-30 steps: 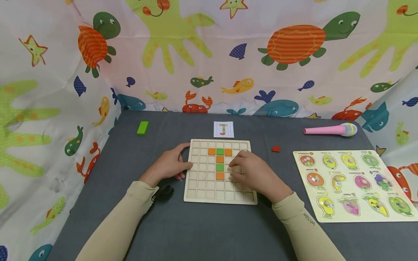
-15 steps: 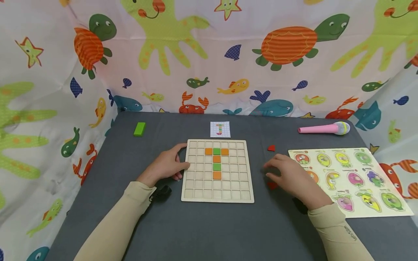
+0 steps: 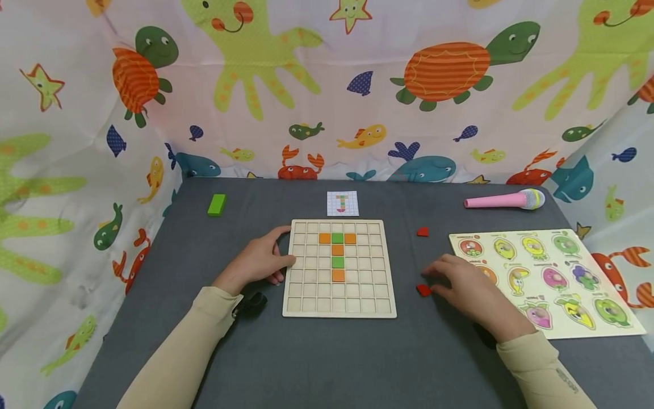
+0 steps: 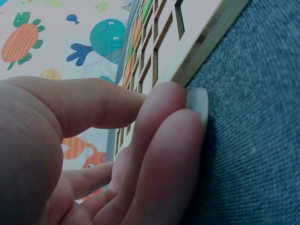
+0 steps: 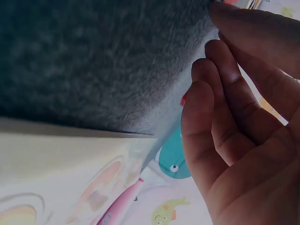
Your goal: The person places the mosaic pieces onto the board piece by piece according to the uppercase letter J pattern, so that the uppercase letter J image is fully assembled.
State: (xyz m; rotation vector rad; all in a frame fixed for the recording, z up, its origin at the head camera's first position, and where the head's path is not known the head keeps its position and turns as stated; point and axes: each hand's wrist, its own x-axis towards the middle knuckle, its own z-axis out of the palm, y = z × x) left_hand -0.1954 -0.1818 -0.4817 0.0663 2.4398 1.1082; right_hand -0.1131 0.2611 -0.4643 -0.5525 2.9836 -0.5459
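My left hand (image 3: 254, 262) holds the left edge of a wooden grid board (image 3: 309, 291), its thumb at the rim. In the left wrist view, curled fingertips lie against the board's side, near the cloth. Orange and green square tiles form a T shape in the grid, one green tile (image 3: 338, 262) being in the stem. To the right, my right hand (image 3: 467, 289) hovers with loosely bent fingers around a red piece (image 3: 423, 291); the thumb tip is close beside it, and contact is hard to tell. Another red piece (image 3: 422, 232) lies farther back.
A pattern card (image 3: 343, 203) with a J-shaped design lies behind the board. A green block (image 3: 217, 205) is at the back left, a pink toy microphone (image 3: 503, 200) at the back right. A fruit puzzle board (image 3: 633, 328) lies beneath and beyond my right forearm.
My right hand has left the grid board and moved right to the nearer red piece, which has come into sight. My left hand has stayed at the board's edge. The head view has shifted slightly.
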